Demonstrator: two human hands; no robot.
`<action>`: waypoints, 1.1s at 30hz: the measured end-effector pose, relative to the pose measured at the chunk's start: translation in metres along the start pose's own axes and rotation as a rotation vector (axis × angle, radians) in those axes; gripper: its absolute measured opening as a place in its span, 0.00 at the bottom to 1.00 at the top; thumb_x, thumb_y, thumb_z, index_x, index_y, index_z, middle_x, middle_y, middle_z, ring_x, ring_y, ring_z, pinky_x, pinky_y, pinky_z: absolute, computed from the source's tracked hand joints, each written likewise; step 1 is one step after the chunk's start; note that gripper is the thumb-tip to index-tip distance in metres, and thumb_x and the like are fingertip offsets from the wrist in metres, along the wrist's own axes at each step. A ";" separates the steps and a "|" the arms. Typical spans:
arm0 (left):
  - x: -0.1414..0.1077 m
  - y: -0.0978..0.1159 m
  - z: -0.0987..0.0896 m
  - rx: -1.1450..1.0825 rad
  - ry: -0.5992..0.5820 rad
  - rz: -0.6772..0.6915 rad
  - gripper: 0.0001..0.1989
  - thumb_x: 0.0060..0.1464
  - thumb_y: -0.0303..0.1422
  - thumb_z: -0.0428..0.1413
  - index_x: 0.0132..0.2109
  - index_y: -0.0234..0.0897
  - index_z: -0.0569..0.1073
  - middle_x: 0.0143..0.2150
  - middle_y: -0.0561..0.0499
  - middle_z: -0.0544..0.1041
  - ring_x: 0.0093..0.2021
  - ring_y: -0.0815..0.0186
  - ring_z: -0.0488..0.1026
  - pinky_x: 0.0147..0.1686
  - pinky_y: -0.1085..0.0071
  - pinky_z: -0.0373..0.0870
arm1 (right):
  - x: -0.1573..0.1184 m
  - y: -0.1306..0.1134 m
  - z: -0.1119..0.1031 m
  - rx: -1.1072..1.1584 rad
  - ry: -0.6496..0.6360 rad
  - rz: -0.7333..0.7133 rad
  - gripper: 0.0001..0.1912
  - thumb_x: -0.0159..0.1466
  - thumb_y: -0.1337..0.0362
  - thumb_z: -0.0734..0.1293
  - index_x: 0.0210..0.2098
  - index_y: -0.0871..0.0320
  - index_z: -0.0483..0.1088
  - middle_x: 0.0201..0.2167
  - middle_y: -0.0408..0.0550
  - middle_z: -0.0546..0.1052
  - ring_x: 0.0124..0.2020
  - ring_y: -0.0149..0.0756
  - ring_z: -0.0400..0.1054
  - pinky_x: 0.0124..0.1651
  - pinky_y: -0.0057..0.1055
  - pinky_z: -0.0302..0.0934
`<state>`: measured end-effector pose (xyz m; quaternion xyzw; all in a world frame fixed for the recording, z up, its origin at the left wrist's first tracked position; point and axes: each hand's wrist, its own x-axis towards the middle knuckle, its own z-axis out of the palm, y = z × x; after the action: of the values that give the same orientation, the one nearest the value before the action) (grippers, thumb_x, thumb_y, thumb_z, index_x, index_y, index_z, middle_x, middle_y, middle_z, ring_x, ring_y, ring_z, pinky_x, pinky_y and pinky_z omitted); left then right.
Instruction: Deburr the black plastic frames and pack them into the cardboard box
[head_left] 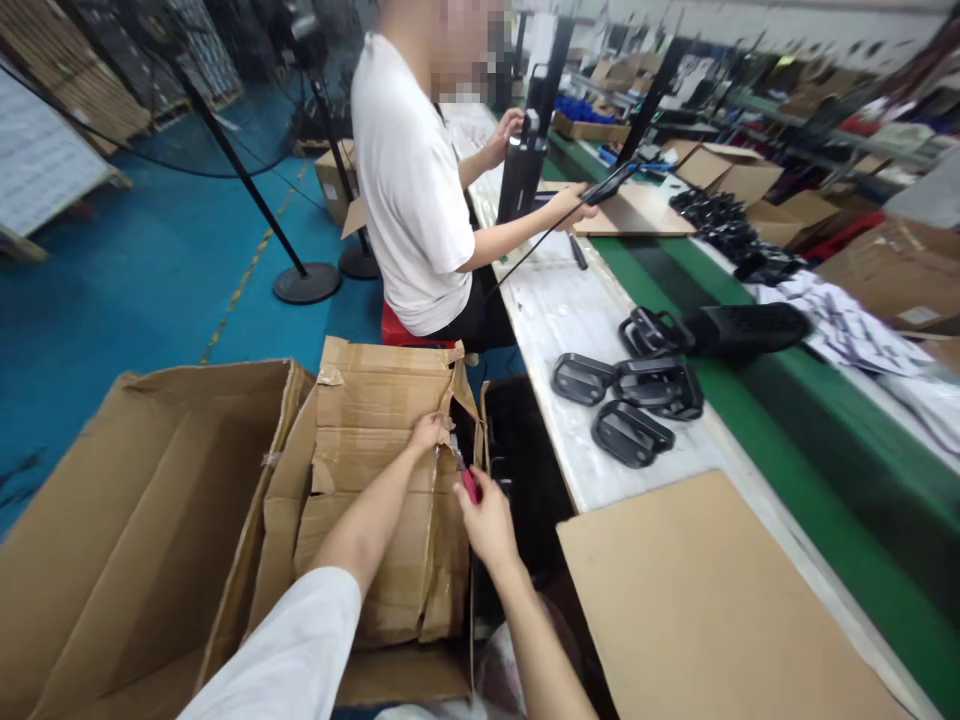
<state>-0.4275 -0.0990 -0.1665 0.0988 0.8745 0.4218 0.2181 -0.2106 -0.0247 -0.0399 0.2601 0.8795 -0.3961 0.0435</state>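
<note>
A taped cardboard box (360,400) sits in front of me, inside or against a larger open carton. My left hand (429,432) is closed on the torn edge of its flap, near a dark opening at the right corner. In my right hand (487,515) is a box cutter (469,485) with a red handle. Its grey blade end points up toward the flap edge, close to my left fingers. Whether the blade touches the cardboard I cannot tell. What lies inside the opening is too dark to make out.
A large open carton (150,520) stands at left. On the workbench (555,310) at right lie several black plastic handle-shaped parts (634,432) and a flat cardboard sheet (712,600), beside a green conveyor belt (825,440). A seated co-worker (412,190) handles black parts ahead.
</note>
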 end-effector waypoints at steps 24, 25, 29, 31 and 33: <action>-0.085 0.091 -0.100 0.661 0.033 0.098 0.21 0.68 0.41 0.49 0.32 0.34 0.76 0.34 0.43 0.82 0.38 0.60 0.79 0.44 0.66 0.72 | -0.073 0.070 0.029 -0.311 0.042 0.019 0.36 0.68 0.76 0.60 0.73 0.50 0.55 0.57 0.58 0.72 0.55 0.46 0.75 0.49 0.34 0.69; -0.086 0.089 -0.095 0.657 0.041 0.091 0.21 0.68 0.41 0.49 0.32 0.33 0.76 0.34 0.43 0.81 0.37 0.60 0.79 0.43 0.66 0.72 | -0.073 0.072 0.031 -0.311 0.046 0.031 0.36 0.68 0.75 0.59 0.73 0.49 0.54 0.56 0.57 0.72 0.53 0.45 0.76 0.48 0.34 0.69; -0.103 0.086 -0.127 0.643 0.054 0.095 0.21 0.65 0.38 0.47 0.28 0.34 0.75 0.30 0.42 0.80 0.37 0.58 0.78 0.39 0.69 0.69 | -0.075 0.070 0.043 -0.303 0.035 0.074 0.34 0.70 0.75 0.57 0.73 0.50 0.53 0.55 0.56 0.71 0.46 0.42 0.79 0.44 0.33 0.69; -0.113 0.087 -0.161 0.642 0.046 0.106 0.18 0.62 0.37 0.49 0.26 0.36 0.73 0.27 0.44 0.78 0.34 0.58 0.76 0.37 0.70 0.67 | -0.076 0.065 0.051 -0.296 0.014 0.093 0.33 0.70 0.75 0.56 0.73 0.51 0.53 0.55 0.56 0.70 0.44 0.41 0.79 0.42 0.33 0.69; -0.121 0.088 -0.192 0.639 0.043 0.117 0.17 0.60 0.37 0.50 0.24 0.37 0.70 0.25 0.46 0.76 0.32 0.59 0.74 0.36 0.70 0.65 | -0.075 0.062 0.054 -0.286 -0.001 0.098 0.32 0.71 0.74 0.55 0.73 0.51 0.52 0.55 0.56 0.70 0.43 0.40 0.79 0.42 0.32 0.69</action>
<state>-0.4104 -0.2205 0.0432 0.2034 0.9599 0.1397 0.1331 -0.1223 -0.0618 -0.0974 0.2934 0.9132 -0.2646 0.0999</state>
